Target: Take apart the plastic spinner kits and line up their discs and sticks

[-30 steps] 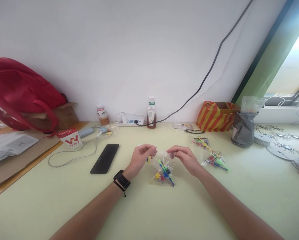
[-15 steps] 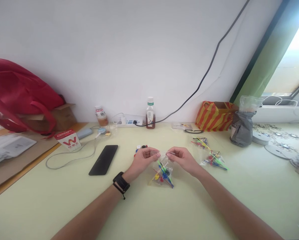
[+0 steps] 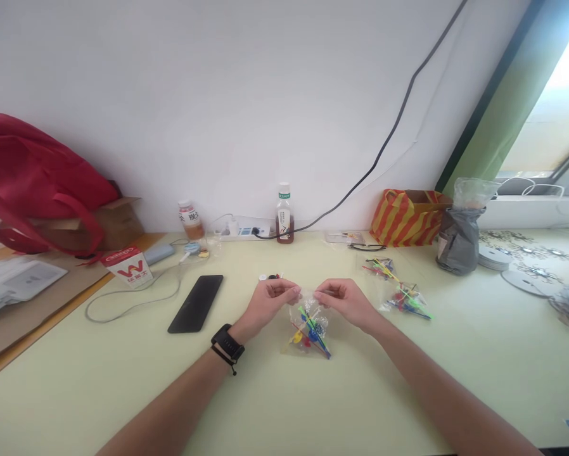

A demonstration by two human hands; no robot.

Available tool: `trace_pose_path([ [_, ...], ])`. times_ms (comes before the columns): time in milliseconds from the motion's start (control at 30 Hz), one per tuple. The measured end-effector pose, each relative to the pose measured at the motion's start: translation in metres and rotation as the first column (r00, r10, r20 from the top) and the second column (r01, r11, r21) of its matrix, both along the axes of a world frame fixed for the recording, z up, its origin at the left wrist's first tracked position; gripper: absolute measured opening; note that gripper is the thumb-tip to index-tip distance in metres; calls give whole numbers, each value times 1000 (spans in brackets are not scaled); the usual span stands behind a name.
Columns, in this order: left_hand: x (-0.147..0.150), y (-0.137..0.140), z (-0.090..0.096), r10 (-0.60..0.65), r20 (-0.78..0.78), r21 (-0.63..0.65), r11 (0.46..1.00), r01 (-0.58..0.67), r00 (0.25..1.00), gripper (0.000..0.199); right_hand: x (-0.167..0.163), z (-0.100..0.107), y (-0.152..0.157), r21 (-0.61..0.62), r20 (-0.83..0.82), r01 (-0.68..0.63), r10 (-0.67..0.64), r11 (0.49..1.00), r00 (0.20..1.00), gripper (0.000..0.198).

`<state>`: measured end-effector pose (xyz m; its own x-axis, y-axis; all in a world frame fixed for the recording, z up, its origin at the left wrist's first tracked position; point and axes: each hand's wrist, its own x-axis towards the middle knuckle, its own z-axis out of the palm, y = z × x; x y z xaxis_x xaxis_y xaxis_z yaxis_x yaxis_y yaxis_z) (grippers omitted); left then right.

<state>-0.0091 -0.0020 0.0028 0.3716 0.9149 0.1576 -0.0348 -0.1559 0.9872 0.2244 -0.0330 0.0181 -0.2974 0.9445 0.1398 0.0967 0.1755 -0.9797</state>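
A clear plastic bag (image 3: 308, 332) holds colourful sticks and small round pieces in yellow, red, blue and black. Its top edge is pinched between the thumb and fingers of my left hand (image 3: 274, 303), which has a black watch at the wrist. My right hand (image 3: 344, 303) pinches the same edge a short way to the right, fingertips close to the left ones. Behind my left hand, a few small round pieces (image 3: 263, 277) in white, red and black are partly hidden. Two similar bags, a nearer filled bag (image 3: 408, 299) and a farther filled bag (image 3: 380, 267), lie to the right.
A black phone (image 3: 196, 304) lies left of my hands, near a grey cable (image 3: 123, 318) and a red-and-white carton (image 3: 127, 267). Along the wall stand a drink bottle (image 3: 284, 221), a power strip (image 3: 246, 231) and a striped bag (image 3: 403, 218). Grey discs (image 3: 526, 282) lie far right.
Both hands keep their pinch on the bag's top edge, and their fingertips have shifted slightly. The view has moved a little; the bag stays in nearly the same place.
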Motion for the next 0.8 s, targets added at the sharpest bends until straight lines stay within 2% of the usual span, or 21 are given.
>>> trace_pose_path([
  [267, 3, 0, -5, -34, -12, 4, 999, 34, 999, 28, -3, -2, 0, 37, 4, 26, -26, 999, 1000, 35],
  [467, 3, 0, -5, -63, -55, 42, 997, 66, 996, 25, -5, -6, 0, 23, -10, -19, 20, 1000, 1000, 31],
  [667, -1, 1, -1, -51, -91, 69, 996, 57, 995, 25, -4, -6, 0, 13, -28, 5, -4, 1000, 1000, 33],
  [800, -2, 0, 3, -61, -59, 40, 997, 63, 996, 25, -3, -7, 1, 6, -40, 16, -16, 1000, 999, 31],
])
